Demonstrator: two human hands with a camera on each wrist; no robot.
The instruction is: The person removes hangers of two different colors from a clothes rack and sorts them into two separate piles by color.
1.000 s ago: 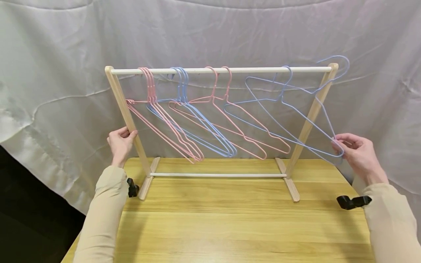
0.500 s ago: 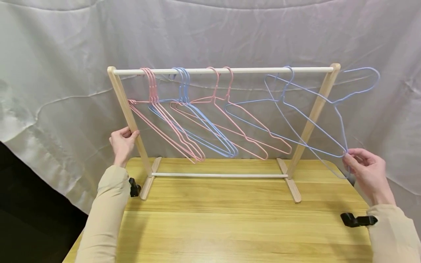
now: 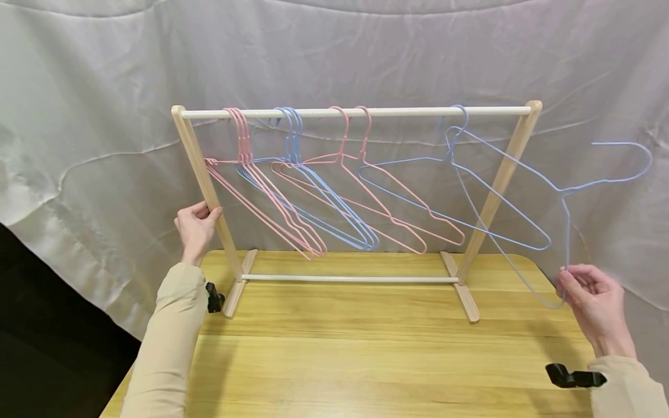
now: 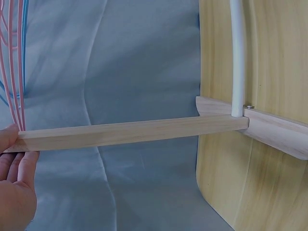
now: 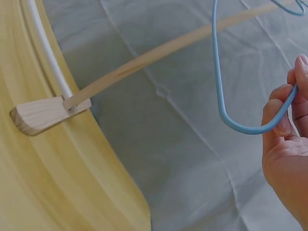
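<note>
My right hand (image 3: pixel 596 305) pinches a blue clothes hanger (image 3: pixel 568 232) near one shoulder corner. That hanger is off the rail and tilted, its hook pointing right. In the right wrist view, thumb and fingers hold the rounded blue end (image 5: pixel 248 130). My left hand (image 3: pixel 195 229) grips the left wooden post (image 3: pixel 201 168) of the clothes rack, with the post between thumb and fingers in the left wrist view (image 4: pixel 120 134). On the white top rail (image 3: pixel 407 111) hang several pink hangers (image 3: pixel 244 139), several blue hangers (image 3: pixel 292 139), and one blue hanger (image 3: pixel 502 188) at the right.
The rack stands on a wooden table (image 3: pixel 366 360), its feet (image 3: pixel 467 302) spread front to back and a white lower bar (image 3: pixel 345 278) between them. A grey curtain (image 3: pixel 366 52) hangs close behind. The held hanger overlaps the right post (image 3: pixel 502 180) in view.
My right hand has moved right and down with the blue hanger, carrying it away from the rail and the hanging blue one. My left hand keeps its grip on the post.
</note>
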